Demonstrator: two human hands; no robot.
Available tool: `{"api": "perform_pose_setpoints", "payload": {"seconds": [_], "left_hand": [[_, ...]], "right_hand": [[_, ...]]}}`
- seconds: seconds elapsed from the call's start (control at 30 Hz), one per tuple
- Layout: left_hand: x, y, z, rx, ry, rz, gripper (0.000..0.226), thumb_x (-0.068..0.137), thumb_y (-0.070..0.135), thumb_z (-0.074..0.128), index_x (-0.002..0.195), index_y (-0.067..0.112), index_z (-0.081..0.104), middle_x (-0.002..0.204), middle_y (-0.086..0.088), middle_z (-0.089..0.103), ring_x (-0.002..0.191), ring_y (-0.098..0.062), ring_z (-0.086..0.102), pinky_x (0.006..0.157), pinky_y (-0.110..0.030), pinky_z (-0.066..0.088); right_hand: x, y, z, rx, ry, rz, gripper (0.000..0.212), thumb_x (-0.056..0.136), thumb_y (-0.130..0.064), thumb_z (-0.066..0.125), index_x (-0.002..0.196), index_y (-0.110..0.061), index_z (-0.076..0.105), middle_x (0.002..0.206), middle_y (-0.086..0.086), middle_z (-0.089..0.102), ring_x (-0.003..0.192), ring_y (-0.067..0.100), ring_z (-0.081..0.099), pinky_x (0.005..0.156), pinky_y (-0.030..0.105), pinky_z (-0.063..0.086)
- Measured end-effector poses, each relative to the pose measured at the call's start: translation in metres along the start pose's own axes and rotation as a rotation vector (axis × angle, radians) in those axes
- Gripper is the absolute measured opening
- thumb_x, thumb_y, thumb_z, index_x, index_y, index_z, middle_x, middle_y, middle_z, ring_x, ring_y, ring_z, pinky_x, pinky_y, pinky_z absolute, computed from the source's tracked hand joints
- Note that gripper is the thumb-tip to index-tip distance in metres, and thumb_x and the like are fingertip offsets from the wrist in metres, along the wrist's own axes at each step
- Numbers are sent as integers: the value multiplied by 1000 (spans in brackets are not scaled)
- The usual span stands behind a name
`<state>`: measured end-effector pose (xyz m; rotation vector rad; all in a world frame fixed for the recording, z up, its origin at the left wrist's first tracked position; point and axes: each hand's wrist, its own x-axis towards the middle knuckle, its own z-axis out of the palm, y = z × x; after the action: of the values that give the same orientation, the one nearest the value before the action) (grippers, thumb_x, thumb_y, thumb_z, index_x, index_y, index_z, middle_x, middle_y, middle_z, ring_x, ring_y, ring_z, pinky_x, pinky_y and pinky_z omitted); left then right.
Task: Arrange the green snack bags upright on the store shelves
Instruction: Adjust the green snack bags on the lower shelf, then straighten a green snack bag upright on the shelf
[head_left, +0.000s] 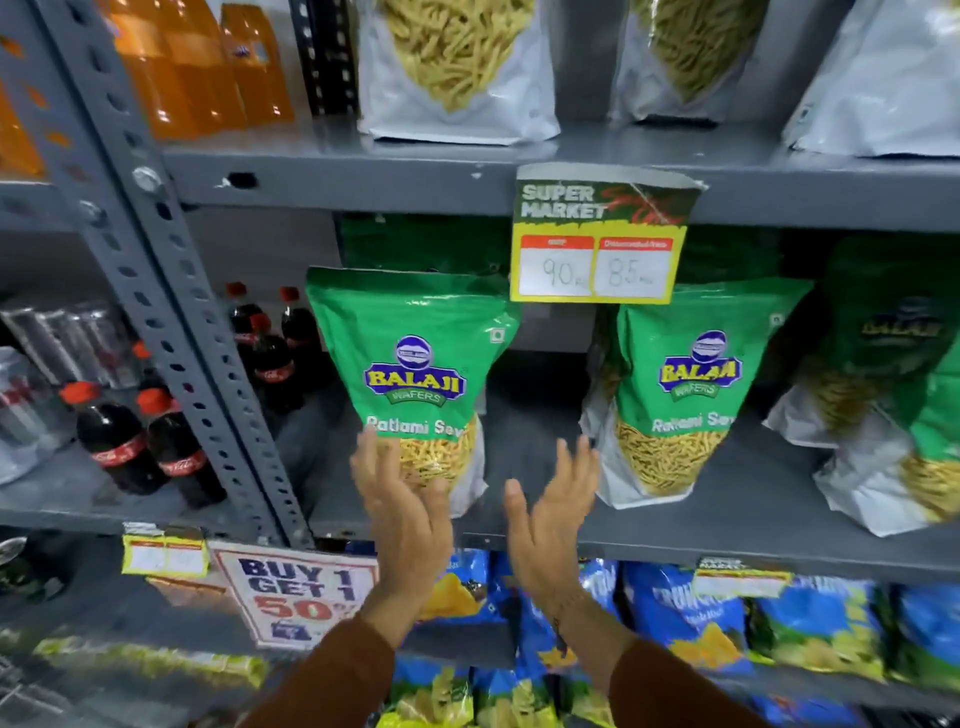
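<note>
A green Balaji snack bag (415, 374) stands upright at the left of the middle grey shelf (675, 540). My left hand (402, 514) is open, its fingertips at the bag's lower left corner, overlapping it. My right hand (550, 519) is open too, palm turned inward, in the gap just right of that bag and apart from it. A second green bag (685, 384) leans slightly left further right. A third green bag (904, 364) tilts at the far right, partly cut off. More green bags show dimly behind.
A yellow price tag (597, 244) hangs from the upper shelf edge. Cola bottles (150, 441) stand left of the slotted post (171, 312). Blue snack bags (701, 613) fill the shelf below, beside a "Buy 1 Get 1" sign (296, 592). White sev bags (457, 67) sit above.
</note>
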<state>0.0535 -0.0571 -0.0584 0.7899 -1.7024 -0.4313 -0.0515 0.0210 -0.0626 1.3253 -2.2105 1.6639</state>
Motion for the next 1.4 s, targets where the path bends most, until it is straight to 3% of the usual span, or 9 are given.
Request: {"api": "perform_pose_setpoints", "payload": {"seconds": [0.1,0.2,0.33,0.47,0.57,0.77,0.97,1.2,1.4], "left_hand": [[-21,28,32,-133,-254,323,48,95,40,31,136,16,22,155,2,10,142,-22,12,116,-40,15],[-23,64,71,-280,-432,142,48,96,40,29,141,24,22,152,19,15,140,-8,18,115,-30,18],[-12,98,123,-433,-447,-325,62,90,43,39,142,18,16,145,14,18,139,-7,18,112,-23,15],[-10,116,165,-547,-375,-526,86,69,67,52,134,15,33,133,-4,49,122,-15,47,98,-19,40],[-18,116,181,-502,-278,-545,78,65,78,48,116,19,47,108,1,64,102,-15,62,85,-27,50],[-24,122,184,-388,-176,-545,39,75,66,31,93,37,50,93,13,63,85,-2,61,73,-24,49],[-28,122,175,-353,-179,-534,34,85,57,27,89,35,52,87,11,62,74,10,58,70,-18,48],[-29,129,166,-325,-259,-481,40,89,50,23,101,24,50,87,18,59,76,15,55,71,-14,43],[-40,134,168,-63,-5,-323,77,88,62,15,141,7,22,150,-17,26,139,-29,22,115,-45,15]], "right_hand": [[14,25,-38,44,344,151,90,88,-70,20,133,6,35,143,31,31,133,47,27,110,46,16],[50,49,-81,177,607,402,89,83,-63,26,131,12,37,137,35,39,130,45,35,108,38,20],[90,91,-118,372,366,488,55,98,-36,34,142,-5,23,148,18,31,136,31,32,111,39,27],[105,113,-138,318,32,303,65,81,-61,34,132,-21,37,129,3,52,113,13,53,94,16,40],[103,117,-143,329,-146,267,56,81,-63,35,123,-26,39,118,-3,58,101,4,56,90,27,43],[83,119,-135,254,-29,189,30,83,-71,28,113,-65,25,119,3,53,110,16,53,91,34,41],[64,107,-136,192,40,117,62,87,-65,25,125,-18,41,115,-3,49,108,17,47,90,32,38],[63,104,-137,190,36,150,59,88,-60,28,129,-19,38,116,-4,51,109,14,49,91,34,41],[51,116,-155,110,-21,130,90,80,-78,13,146,-16,12,156,11,19,145,23,11,119,45,4]]}}
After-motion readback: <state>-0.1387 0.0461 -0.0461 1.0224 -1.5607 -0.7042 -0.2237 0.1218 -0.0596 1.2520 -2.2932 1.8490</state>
